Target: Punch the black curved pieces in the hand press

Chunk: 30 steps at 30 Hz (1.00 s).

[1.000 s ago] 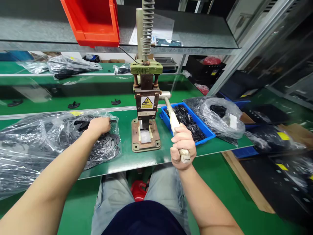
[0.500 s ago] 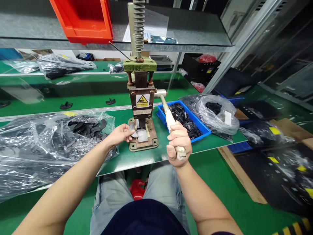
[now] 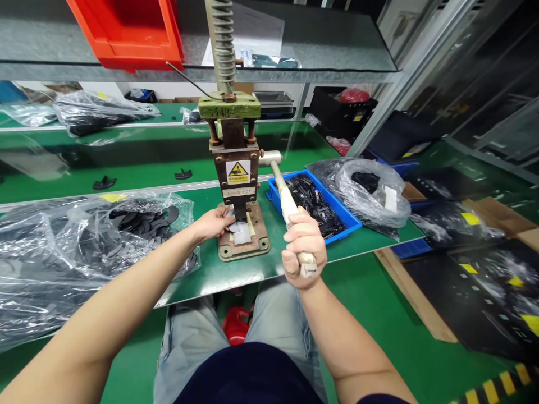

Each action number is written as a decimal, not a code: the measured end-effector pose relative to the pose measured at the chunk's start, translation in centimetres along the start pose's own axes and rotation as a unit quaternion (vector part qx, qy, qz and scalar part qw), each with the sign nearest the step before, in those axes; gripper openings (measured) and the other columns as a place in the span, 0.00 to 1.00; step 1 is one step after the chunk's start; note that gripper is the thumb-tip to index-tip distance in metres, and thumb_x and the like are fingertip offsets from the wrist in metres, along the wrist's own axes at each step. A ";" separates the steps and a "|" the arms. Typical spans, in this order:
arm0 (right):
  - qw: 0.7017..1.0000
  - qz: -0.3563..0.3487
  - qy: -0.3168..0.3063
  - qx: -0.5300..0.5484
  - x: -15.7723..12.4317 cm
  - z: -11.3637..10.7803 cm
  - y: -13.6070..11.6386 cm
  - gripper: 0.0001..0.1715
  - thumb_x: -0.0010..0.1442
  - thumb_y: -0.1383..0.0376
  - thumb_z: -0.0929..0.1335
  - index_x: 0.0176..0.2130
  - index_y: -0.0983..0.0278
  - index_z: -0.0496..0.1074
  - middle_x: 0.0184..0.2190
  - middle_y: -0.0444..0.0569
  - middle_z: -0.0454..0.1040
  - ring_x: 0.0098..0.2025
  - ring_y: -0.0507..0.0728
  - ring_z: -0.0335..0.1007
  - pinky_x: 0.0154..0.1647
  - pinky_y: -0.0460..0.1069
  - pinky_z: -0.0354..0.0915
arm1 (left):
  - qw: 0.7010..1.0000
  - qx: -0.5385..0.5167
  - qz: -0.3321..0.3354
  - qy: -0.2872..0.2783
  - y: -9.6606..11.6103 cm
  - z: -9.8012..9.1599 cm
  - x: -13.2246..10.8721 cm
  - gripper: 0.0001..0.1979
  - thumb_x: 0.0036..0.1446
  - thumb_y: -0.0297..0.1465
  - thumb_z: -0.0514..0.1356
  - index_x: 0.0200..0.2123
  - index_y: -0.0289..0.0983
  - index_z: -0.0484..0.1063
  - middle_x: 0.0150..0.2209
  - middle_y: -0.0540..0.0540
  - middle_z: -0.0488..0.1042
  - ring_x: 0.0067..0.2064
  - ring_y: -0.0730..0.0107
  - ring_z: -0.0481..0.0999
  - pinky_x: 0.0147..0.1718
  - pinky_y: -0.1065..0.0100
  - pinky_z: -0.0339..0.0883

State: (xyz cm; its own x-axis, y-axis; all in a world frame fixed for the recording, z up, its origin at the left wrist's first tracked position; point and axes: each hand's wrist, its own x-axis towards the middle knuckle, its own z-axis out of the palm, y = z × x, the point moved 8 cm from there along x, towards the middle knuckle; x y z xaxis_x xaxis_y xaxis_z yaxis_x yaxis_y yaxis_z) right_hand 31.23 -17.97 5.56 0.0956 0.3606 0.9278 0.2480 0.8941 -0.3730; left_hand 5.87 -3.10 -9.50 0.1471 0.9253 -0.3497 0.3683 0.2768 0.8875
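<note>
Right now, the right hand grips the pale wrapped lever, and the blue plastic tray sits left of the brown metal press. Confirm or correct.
Not left: the head view shows the blue plastic tray right of the brown metal press.

Two hands in play, one left hand [image 3: 214, 223], one right hand [image 3: 305, 247]! One grey piece [image 3: 233, 228] in the left, one lever [image 3: 283, 188] in the right. One press [image 3: 233, 134] just past the left, with one spring [image 3: 223, 39], one warning sign [image 3: 238, 171]! One blue tray [image 3: 345, 231] beyond the right, its parts [image 3: 314, 205] too jumbled to count. Beyond the left, two loose parts [image 3: 104, 183] in full view, and farther, one red bin [image 3: 130, 50]!
</note>
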 end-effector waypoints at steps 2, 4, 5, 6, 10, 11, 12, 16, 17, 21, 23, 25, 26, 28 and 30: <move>1.000 0.008 0.007 -0.001 -0.2 0.0 0.1 0.07 0.64 0.58 0.72 0.40 0.55 0.71 0.34 0.44 0.75 0.52 0.64 0.80 0.70 0.73 0.69 | 1.000 -0.006 -0.017 -0.009 0.0 0.2 0.4 0.19 0.54 0.42 0.74 0.32 0.41 0.68 0.19 0.57 0.65 0.17 0.79 0.60 0.16 0.74 0.52; 1.000 0.011 0.014 -0.002 -0.3 0.1 0.3 0.07 0.64 0.57 0.72 0.40 0.54 0.71 0.34 0.44 0.74 0.51 0.64 0.80 0.70 0.74 0.69 | 0.999 -0.009 -0.046 -0.012 -0.3 0.2 0.6 0.17 0.55 0.40 0.74 0.34 0.41 0.68 0.19 0.57 0.64 0.16 0.79 0.57 0.16 0.74 0.49; 1.000 0.010 0.020 -0.002 -0.4 0.1 0.3 0.07 0.64 0.57 0.72 0.40 0.54 0.71 0.34 0.44 0.74 0.51 0.64 0.80 0.69 0.75 0.70 | 0.998 -0.006 -0.062 -0.008 -0.4 0.2 0.7 0.17 0.55 0.40 0.73 0.34 0.41 0.69 0.19 0.57 0.64 0.16 0.79 0.57 0.16 0.74 0.48; 1.000 0.008 0.026 -0.002 -0.4 0.2 0.4 0.07 0.64 0.57 0.72 0.40 0.53 0.70 0.33 0.43 0.74 0.50 0.64 0.80 0.69 0.75 0.70 | 0.997 0.000 -0.074 -0.003 -0.5 0.1 0.6 0.16 0.56 0.39 0.73 0.34 0.41 0.68 0.19 0.56 0.65 0.16 0.79 0.58 0.17 0.74 0.49; 0.999 -0.009 0.043 0.001 -0.3 0.0 0.5 0.07 0.64 0.57 0.72 0.39 0.54 0.71 0.32 0.43 0.74 0.48 0.64 0.80 0.67 0.74 0.71 | 0.996 0.014 -0.083 0.001 -0.1 0.6 0.2 0.15 0.57 0.39 0.73 0.35 0.41 0.70 0.19 0.55 0.65 0.17 0.77 0.61 0.17 0.73 0.53; 0.999 -0.013 0.037 0.000 -0.2 0.0 0.5 0.06 0.63 0.58 0.72 0.39 0.54 0.71 0.33 0.43 0.74 0.48 0.64 0.80 0.67 0.74 0.71 | 0.997 0.011 -0.073 0.000 0.3 0.7 0.0 0.15 0.57 0.39 0.73 0.36 0.41 0.70 0.19 0.55 0.65 0.18 0.76 0.62 0.18 0.73 0.55; 0.999 -0.015 0.028 -0.003 -0.1 0.0 0.6 0.06 0.63 0.58 0.72 0.40 0.54 0.71 0.33 0.44 0.75 0.48 0.64 0.80 0.67 0.74 0.70 | 0.998 0.007 -0.056 -0.002 0.7 0.8 -0.2 0.15 0.57 0.39 0.73 0.36 0.41 0.70 0.20 0.56 0.65 0.18 0.75 0.63 0.18 0.73 0.56; 0.999 -0.031 -0.010 -0.013 0.1 -0.2 0.5 0.10 0.61 0.59 0.74 0.42 0.53 0.72 0.34 0.45 0.76 0.50 0.65 0.80 0.67 0.74 0.71 | 0.996 -0.016 0.053 -0.067 2.5 0.0 -1.5 0.17 0.55 0.41 0.73 0.38 0.39 0.72 0.27 0.50 0.73 0.26 0.71 0.74 0.24 0.71 0.66; 0.999 -0.028 -0.014 -0.014 0.1 -0.2 0.5 0.10 0.61 0.59 0.74 0.42 0.53 0.72 0.35 0.45 0.76 0.51 0.65 0.80 0.68 0.74 0.71 | 0.994 -0.015 0.076 -0.082 2.7 -0.9 -2.0 0.18 0.55 0.42 0.73 0.39 0.38 0.73 0.31 0.47 0.77 0.30 0.69 0.77 0.26 0.70 0.68; 1.000 -0.018 -0.005 -0.010 0.1 -0.2 0.6 0.09 0.63 0.58 0.74 0.41 0.54 0.71 0.35 0.44 0.75 0.51 0.65 0.79 0.68 0.76 0.69 | 0.987 0.119 0.106 0.016 1.2 -8.4 -3.4 0.21 0.60 0.48 0.66 0.48 0.38 0.78 0.43 0.42 0.82 0.39 0.63 0.81 0.36 0.65 0.72; 1.000 -0.021 0.003 -0.009 0.1 0.0 0.5 0.08 0.63 0.58 0.73 0.41 0.53 0.71 0.35 0.44 0.75 0.50 0.64 0.79 0.68 0.75 0.70 | 0.958 0.272 0.064 0.066 -0.8 -11.6 -4.2 0.19 0.61 0.48 0.64 0.45 0.39 0.79 0.41 0.44 0.83 0.41 0.59 0.82 0.41 0.62 0.73; 1.000 -0.022 0.010 -0.005 0.1 0.1 0.5 0.09 0.63 0.58 0.73 0.41 0.54 0.71 0.35 0.44 0.75 0.51 0.64 0.79 0.68 0.74 0.70 | 0.904 0.420 0.017 0.074 -3.1 -13.3 -4.9 0.19 0.59 0.48 0.65 0.43 0.40 0.81 0.41 0.42 0.83 0.45 0.53 0.83 0.47 0.60 0.73; 1.000 -0.023 0.012 -0.001 0.1 0.1 0.5 0.09 0.63 0.59 0.73 0.41 0.54 0.71 0.35 0.43 0.75 0.51 0.64 0.79 0.68 0.73 0.70 | 0.877 0.476 0.011 0.070 -4.0 -13.5 -5.3 0.20 0.59 0.48 0.66 0.45 0.40 0.81 0.45 0.41 0.84 0.49 0.50 0.83 0.50 0.59 0.73; 1.000 -0.022 0.017 0.003 0.1 0.1 0.5 0.09 0.63 0.59 0.74 0.41 0.55 0.71 0.35 0.43 0.75 0.51 0.63 0.79 0.68 0.73 0.70 | 0.837 0.543 0.047 0.047 -5.0 -12.8 -5.8 0.23 0.59 0.44 0.66 0.55 0.42 0.81 0.57 0.38 0.81 0.59 0.47 0.79 0.59 0.55 0.70; 1.000 -0.021 0.017 0.001 0.2 0.1 0.5 0.09 0.63 0.58 0.74 0.41 0.55 0.71 0.35 0.43 0.74 0.51 0.64 0.78 0.68 0.74 0.70 | 0.820 0.562 0.102 0.008 -5.4 -11.5 -6.2 0.27 0.60 0.38 0.65 0.63 0.44 0.77 0.66 0.40 0.76 0.67 0.47 0.73 0.66 0.52 0.65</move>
State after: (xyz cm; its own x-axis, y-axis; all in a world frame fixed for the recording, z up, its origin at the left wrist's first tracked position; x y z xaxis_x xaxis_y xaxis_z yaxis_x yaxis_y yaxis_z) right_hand 31.27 -17.43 5.51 0.1176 0.3133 0.9423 0.2507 0.9088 -0.3334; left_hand -7.53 -7.32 -8.70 0.3026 0.9284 -0.2156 0.9530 -0.2907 0.0855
